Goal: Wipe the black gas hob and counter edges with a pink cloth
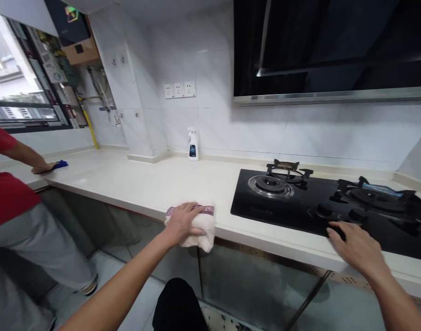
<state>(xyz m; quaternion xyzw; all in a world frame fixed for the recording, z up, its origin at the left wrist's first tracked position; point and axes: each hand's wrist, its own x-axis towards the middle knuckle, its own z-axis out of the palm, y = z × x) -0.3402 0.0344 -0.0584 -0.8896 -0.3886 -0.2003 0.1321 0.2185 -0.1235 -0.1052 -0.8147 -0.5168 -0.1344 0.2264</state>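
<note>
My left hand grips a folded white towel with a purple band, pressing it against the front edge of the pale stone countertop. To the right, my right hand rests with spread fingers on the front edge of a black glass gas hob. It holds nothing and lies close to the hob's control knobs. The hob has two burners under black pan supports.
At the far left, a person in a red shirt wipes the counter, one hand on a blue cloth. A white spray bottle stands against the tiled wall below a triple wall socket. A black range hood hangs above the hob.
</note>
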